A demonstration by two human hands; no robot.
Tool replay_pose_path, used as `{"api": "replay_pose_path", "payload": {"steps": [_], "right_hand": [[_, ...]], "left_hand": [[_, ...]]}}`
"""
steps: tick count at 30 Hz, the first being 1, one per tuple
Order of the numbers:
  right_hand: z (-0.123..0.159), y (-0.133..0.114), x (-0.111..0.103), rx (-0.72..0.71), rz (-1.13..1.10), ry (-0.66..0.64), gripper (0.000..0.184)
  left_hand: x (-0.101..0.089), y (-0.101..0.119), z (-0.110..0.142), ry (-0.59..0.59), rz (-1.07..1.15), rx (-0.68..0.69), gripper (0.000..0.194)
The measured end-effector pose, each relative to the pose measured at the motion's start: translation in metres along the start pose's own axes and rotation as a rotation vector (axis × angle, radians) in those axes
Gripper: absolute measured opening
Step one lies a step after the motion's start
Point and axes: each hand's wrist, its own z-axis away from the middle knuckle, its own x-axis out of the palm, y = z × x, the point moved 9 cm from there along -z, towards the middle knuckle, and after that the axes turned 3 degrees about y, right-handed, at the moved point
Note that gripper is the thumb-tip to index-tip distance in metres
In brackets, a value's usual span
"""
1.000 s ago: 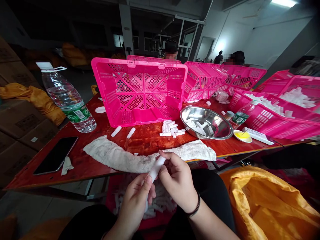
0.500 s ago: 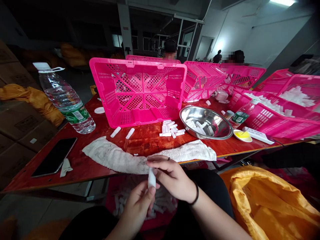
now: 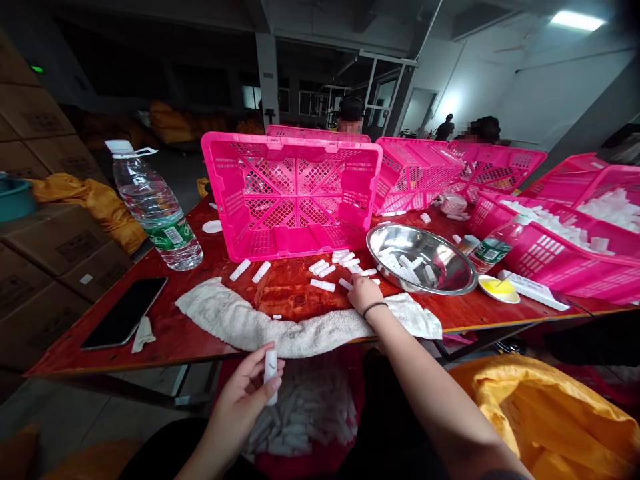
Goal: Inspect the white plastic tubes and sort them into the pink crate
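Observation:
Between the thumb and fingers of my left hand point(image 3: 249, 385) a small white capped tube point(image 3: 271, 375) with faint print stands nearly upright, below the table's front edge. Past a rolled white towel point(image 3: 300, 338), my right hand point(image 3: 365, 295) reaches down among several loose white tubes point(image 3: 323, 285) on the red table. Its fingertips are hidden by the back of the hand, so whether they grip a tube does not show. Just right of these tubes stands a steel bowl point(image 3: 457, 285) with more tubes inside. Under the table edge, a heap of white tubes point(image 3: 310, 407) lies between my knees.
A pink crate point(image 3: 293, 250) on its side stands behind the tubes. At left are a water bottle point(image 3: 173, 227) and a phone point(image 3: 125, 313). A dish of yellow stuff point(image 3: 499, 289), a white box point(image 3: 533, 290) and filled pink crates point(image 3: 555, 260) are at right. An orange sack point(image 3: 560, 407) sits low right.
My right hand has left the tube near my left hand and reached forward to the table. My left hand keeps the tube and sits further left. Tubes by the bowl are more spread out.

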Motion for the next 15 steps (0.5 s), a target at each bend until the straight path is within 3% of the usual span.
{"api": "replay_pose_path", "payload": {"steps": [3,5,7,9,11,15], "right_hand": [[0.04,-0.017,-0.001,-0.08,-0.135,-0.027,0.064],[0.074,-0.04,0.003,-0.189,-0.525,-0.151,0.079],[0.107,-0.067,0.005,-0.278,-1.004,-0.338,0.081],[0.13,-0.085,0.003,-0.318,-1.252,-0.452,0.07],[0.136,-0.089,-0.005,-0.328,-1.281,-0.375,0.052],[0.129,-0.068,-0.035,-0.257,-1.391,0.003,0.017]], "left_hand": [[0.012,0.02,-0.003,-0.013,0.036,-0.001,0.07],[0.023,0.028,-0.007,-0.052,0.018,0.018,0.064],[0.035,0.035,-0.01,-0.113,-0.005,0.079,0.053],[0.046,0.041,-0.011,-0.163,-0.019,0.155,0.044],[0.049,0.045,-0.01,-0.164,-0.027,0.207,0.04],[0.04,0.045,-0.008,-0.093,-0.086,0.237,0.039]]}}
